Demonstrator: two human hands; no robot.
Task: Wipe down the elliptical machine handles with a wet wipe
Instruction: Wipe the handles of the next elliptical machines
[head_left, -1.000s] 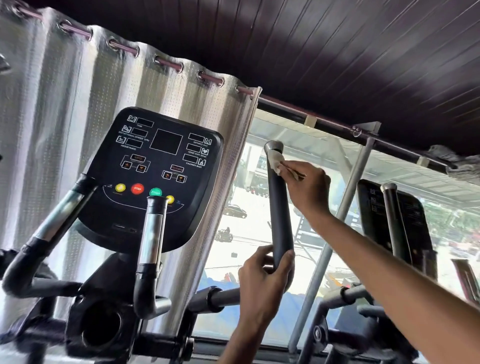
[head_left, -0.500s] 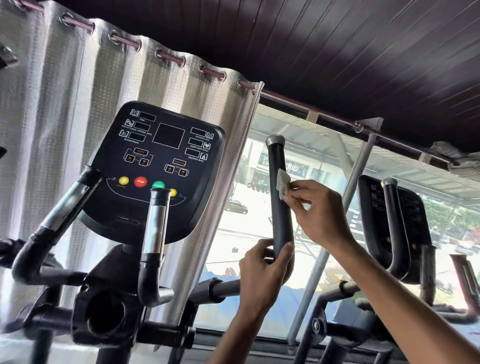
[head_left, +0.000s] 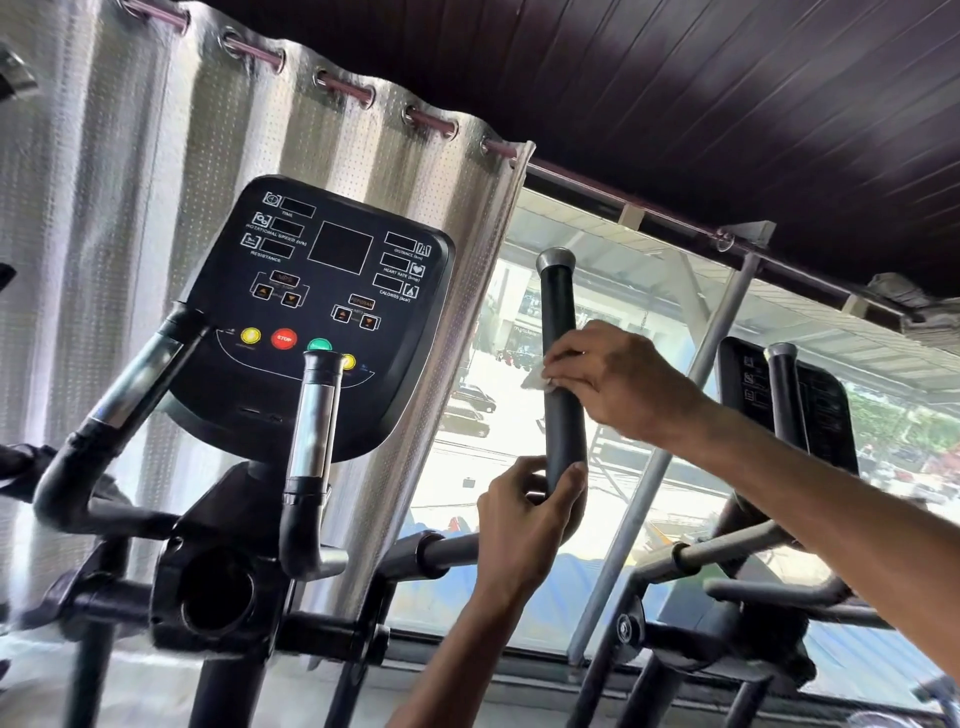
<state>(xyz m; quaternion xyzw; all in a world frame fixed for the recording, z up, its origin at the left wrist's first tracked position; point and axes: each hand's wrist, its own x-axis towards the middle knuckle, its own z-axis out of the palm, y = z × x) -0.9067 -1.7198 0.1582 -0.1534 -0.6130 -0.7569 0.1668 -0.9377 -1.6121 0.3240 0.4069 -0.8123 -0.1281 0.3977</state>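
**The little wipe could slip, and the handle could swing**

Head view: The tall black handle (head_left: 561, 322) stands just right of the middle, at 3 o'clock from the console (head_left: 322, 291). The right hand (head_left: 618, 384) comes in from 4 o'clock and curls its fingers round this handle about halfway up. It presses the wet wipe (head_left: 536, 381) onto the handle. Only a small white corner of the wipe pokes out at 9 o'clock of the hand. The rest is hidden under the fingers. The left hand (head_left: 524, 525) is at 6 o'clock from the wipe. It grips the bottom of the same handle, with the thumb on one side and the fingers on the other.

Here is what I think could go wrong:

- The wipe looks small and bunched up. If the fingers loosen, it could slide out and drop.
- The handle looks like the kind that swings. If the left hand lets go, it may move away from the rubbing.
- The spot under the left hand cannot be wiped while it is held, so it may stay dirty.
- The far side of the handle is hidden, so it could get missed.
- The short silver handle (head_left: 314, 415) at 9 o'clock could be forgotten. I cannot tell if it is clean.
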